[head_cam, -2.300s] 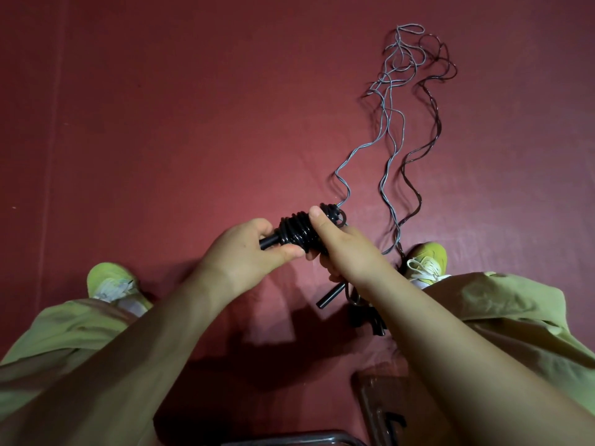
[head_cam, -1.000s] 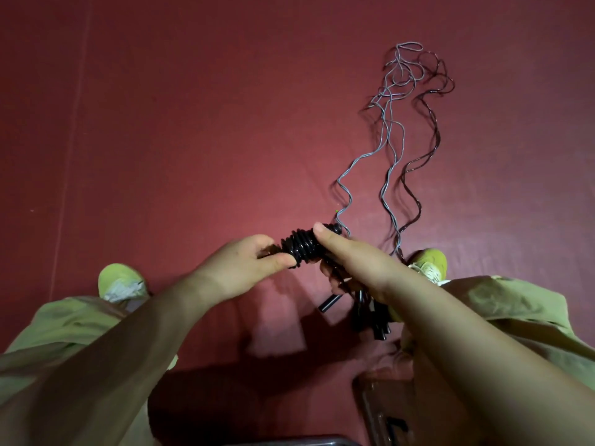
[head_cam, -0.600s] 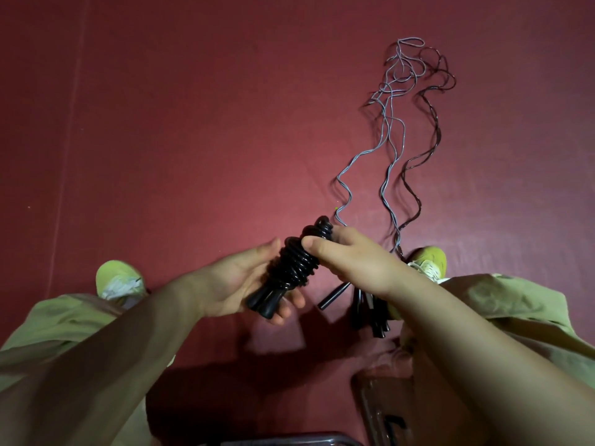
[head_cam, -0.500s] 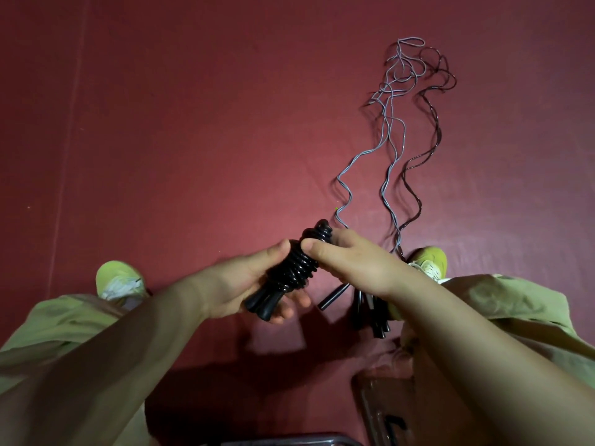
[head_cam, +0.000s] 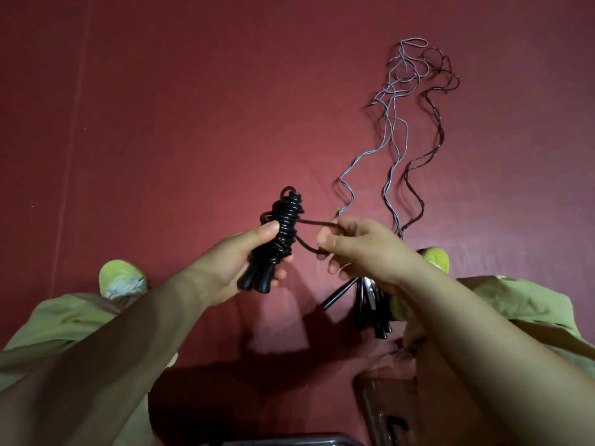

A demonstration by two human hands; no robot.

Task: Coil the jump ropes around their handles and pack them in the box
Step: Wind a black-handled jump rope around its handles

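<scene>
Pulling away to the right, the right hand point(head_cam: 360, 249) now pinches a short loop of black rope point(head_cam: 317, 224) drawn out from the bundle point(head_cam: 283, 231), where half a second ago its fingers were pressed against the coils. The bundle is gripped upright by the left hand point(head_cam: 238, 262), thumb on the coils, both handles point(head_cam: 256, 280) pointing down. The end is probably being tucked to lock the coil. More ropes point(head_cam: 394, 140) lie uncoiled on the red floor point(head_cam: 193, 107); the box cannot be made out with certainty.

Right hand point(head_cam: 360, 249) now pulls rope end point(head_cam: 317, 224) off coiled bundle point(head_cam: 283, 226).
</scene>
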